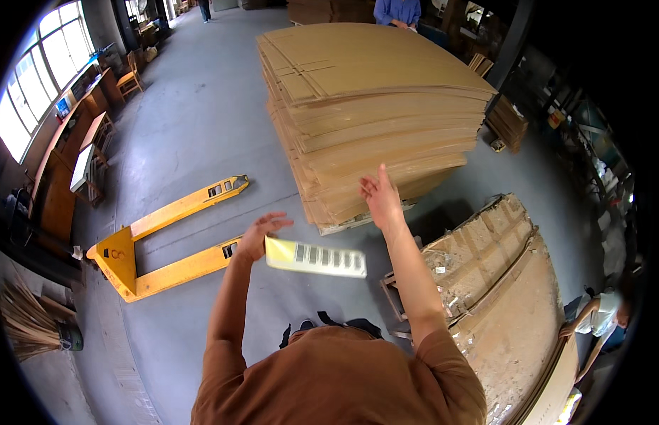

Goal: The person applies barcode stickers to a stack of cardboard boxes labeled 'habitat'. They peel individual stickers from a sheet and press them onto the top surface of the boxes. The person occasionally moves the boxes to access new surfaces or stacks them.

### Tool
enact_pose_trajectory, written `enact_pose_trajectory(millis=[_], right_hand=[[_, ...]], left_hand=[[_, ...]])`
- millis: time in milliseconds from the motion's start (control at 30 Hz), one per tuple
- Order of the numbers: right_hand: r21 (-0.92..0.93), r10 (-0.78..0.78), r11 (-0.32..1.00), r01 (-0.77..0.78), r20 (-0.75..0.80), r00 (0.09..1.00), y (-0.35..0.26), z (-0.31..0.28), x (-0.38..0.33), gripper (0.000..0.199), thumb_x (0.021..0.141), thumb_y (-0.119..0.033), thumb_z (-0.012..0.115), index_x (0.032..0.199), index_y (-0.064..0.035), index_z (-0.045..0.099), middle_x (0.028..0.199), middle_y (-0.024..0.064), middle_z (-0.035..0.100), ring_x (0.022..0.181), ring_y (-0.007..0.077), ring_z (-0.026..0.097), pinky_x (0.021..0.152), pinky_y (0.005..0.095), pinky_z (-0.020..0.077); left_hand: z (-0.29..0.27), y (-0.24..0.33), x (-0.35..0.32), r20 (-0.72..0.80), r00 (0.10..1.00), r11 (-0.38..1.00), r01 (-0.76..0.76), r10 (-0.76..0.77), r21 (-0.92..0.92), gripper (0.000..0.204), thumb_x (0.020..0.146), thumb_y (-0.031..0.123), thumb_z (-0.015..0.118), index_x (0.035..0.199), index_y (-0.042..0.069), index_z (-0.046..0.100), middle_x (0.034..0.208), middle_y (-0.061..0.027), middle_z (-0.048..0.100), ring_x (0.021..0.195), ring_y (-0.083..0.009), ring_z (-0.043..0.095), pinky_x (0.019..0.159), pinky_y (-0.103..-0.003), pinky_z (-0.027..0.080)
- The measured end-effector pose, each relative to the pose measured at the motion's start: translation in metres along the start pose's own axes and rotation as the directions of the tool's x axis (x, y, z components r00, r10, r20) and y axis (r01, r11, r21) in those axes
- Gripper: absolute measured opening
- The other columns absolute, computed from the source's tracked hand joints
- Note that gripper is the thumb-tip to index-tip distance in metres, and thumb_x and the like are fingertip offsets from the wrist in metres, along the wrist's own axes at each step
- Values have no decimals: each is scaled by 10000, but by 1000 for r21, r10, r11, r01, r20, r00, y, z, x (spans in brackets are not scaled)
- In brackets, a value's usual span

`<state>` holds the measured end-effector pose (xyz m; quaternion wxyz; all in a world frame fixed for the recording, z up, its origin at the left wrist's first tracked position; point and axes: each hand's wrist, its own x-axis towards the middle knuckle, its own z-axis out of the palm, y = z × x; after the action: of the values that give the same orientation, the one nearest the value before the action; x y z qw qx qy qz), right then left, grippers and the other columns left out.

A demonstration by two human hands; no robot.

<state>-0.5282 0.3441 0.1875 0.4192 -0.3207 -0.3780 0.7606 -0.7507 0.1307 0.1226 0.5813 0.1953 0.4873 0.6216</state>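
Observation:
My left hand (259,234) holds one end of a pale yellow-and-white strip of labels (317,258) printed with a row of black barcode-like blocks. Its fingers reach out above the strip, and the thumb's grip is partly hidden. To the right, my right hand (380,196) is raised with its fingers apart and nothing visible in it. It appears in front of the lower part of a tall stack of flat brown cardboard sheets (386,67); I cannot tell whether it touches them.
A yellow pallet jack (182,278) stands on the floor at left. At right lies a worn, taped cardboard pile (510,312), with a person (600,315) beside it. Another person in blue (398,10) is behind the stack. Benches (91,170) line the windowed wall.

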Motion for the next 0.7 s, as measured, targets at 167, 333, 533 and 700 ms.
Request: enact_pose_trajectory(millis=[167, 333, 533, 700], right_hand=[[31, -6, 999, 5, 15, 1000, -12, 55, 84, 865, 928, -523, 569, 1508, -49, 137, 1235, 177, 432, 1066, 214, 496, 984, 365, 425], [-29, -23, 999, 21, -82, 996, -20, 78, 168, 1059, 847, -621, 615, 1529, -49, 40, 1376, 166, 330, 1165, 245, 443, 1068, 442, 338], [-203, 28, 977, -63, -173, 984, -19, 140, 182, 1211, 810, -738, 531, 1490, 21, -123, 1586, 221, -6, 1468, 328, 56, 1178, 430, 125], [-363, -161, 930, 60, -253, 954, 4, 141, 226, 1139, 823, -749, 475, 1515, -7, -40, 1571, 263, 12, 1464, 373, 39, 1180, 437, 110]], left_hand=[[-17, 69, 61, 133, 986, 995, -100, 101, -13, 633, 808, -32, 541, 1421, 27, 396, 1355, -142, 535, 581, -19, 400, 539, -167, 395], [-10, 116, 119, 72, 989, 985, -135, 128, 109, 656, 825, -6, 603, 1438, 4, 367, 1362, -126, 521, 637, -50, 397, 597, -189, 373], [-34, 162, 197, -64, 998, 981, -2, 15, 195, 835, 871, 643, 548, 1405, 19, 399, 1279, -67, 598, 571, -77, 359, 509, -223, 372], [-18, 197, 273, 25, 997, 982, 70, -76, 176, 952, 849, 783, 386, 1337, -32, 451, 1203, -112, 628, 658, -128, 529, 581, -283, 479]])
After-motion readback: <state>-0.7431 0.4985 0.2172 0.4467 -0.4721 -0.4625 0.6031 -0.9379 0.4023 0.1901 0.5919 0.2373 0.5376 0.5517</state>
